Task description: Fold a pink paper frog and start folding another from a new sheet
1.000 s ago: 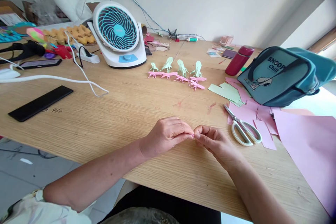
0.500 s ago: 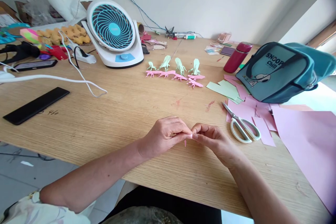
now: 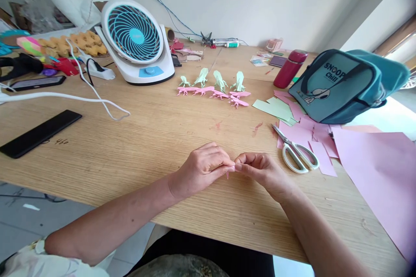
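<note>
Above the near part of the table, my left hand pinches a small folded pink paper piece, most of it hidden by the fingers. A thin pink tip hangs below the fingertips. My right hand meets the left one, its thumb and forefinger closed on the same paper. Farther back stand several pink paper insects in a row, with several pale green paper insects just behind them. To the right of my hands lie white-handled scissors, closed, partly on pink paper pieces.
A white and blue fan stands at the back left, near a white cable and a flat black bar. At right are a teal bag, a red bottle, green paper strips and a large pink sheet.
The whole view has shifted slightly. My hands stay together on the pink paper; the hanging tip sits a little closer to the fingers.
</note>
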### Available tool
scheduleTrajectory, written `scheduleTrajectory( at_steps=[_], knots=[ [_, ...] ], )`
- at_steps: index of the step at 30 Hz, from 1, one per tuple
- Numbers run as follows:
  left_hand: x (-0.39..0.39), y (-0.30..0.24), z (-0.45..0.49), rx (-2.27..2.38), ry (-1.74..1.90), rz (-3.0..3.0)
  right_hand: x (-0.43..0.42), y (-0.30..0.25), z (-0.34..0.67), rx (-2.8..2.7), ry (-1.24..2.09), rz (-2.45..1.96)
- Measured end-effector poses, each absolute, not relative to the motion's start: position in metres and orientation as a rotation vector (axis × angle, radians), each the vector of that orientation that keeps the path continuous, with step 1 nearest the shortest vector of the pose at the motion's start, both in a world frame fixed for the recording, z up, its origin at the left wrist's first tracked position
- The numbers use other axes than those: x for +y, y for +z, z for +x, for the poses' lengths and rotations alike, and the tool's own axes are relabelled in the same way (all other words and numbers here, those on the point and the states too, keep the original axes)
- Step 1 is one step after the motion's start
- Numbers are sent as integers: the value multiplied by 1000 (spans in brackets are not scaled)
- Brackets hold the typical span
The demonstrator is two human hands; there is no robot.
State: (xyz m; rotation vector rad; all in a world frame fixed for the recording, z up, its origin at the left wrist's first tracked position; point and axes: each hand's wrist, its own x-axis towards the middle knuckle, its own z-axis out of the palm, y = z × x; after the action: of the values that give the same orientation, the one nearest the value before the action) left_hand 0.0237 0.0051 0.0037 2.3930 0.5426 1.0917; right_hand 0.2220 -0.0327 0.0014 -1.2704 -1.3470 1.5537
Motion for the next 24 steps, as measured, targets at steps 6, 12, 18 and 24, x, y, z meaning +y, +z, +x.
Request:
scheduleTrajectory(
  at_steps=[6, 12, 18, 24],
  knots=[
    [5, 3, 23, 524, 1103, 2396, -32, 0, 221, -1340, 1550, -1262],
    [5, 1, 24, 591, 1056, 2315, -33, -6, 223, -1412, 1484, -1276],
    [6, -4, 25, 661, 1044, 2194, -36, -7, 221, -1468, 1390, -1299],
    [6, -3, 27, 703, 1049, 2136, -37, -8, 218, -1418, 1367, -1290]
  ],
)
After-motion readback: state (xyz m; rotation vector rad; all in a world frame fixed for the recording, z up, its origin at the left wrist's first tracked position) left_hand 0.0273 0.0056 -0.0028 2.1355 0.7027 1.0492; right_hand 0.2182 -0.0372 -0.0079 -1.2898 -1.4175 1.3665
